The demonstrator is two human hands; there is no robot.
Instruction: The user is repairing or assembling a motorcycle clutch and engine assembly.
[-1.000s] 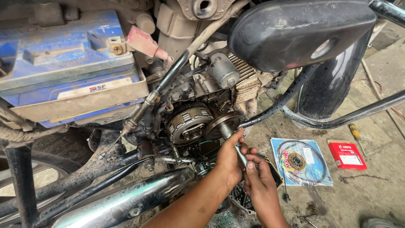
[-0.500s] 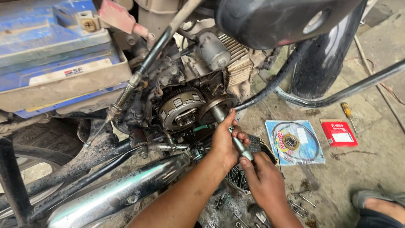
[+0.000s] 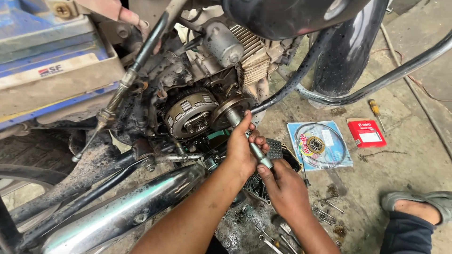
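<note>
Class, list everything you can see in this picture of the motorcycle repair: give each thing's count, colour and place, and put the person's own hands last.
socket wrench: one, silver, on the small engine disc, gripped by both hands
clutch assembly: one, grey metal, centre of the open engine
exhaust pipe: one, chrome, lower left
battery: one, blue, upper left
front tyre: one, black, upper right
cable packet: one, light blue, on the floor right of the hands
small box: one, red, beside the packet
screwdriver: one, yellow-handled, above the box
loose tools: several, silver, floor, bottom centre
sandalled foot: one, lower right
left hand: on the wrench, near the engine
right hand: on the wrench's lower end
</note>
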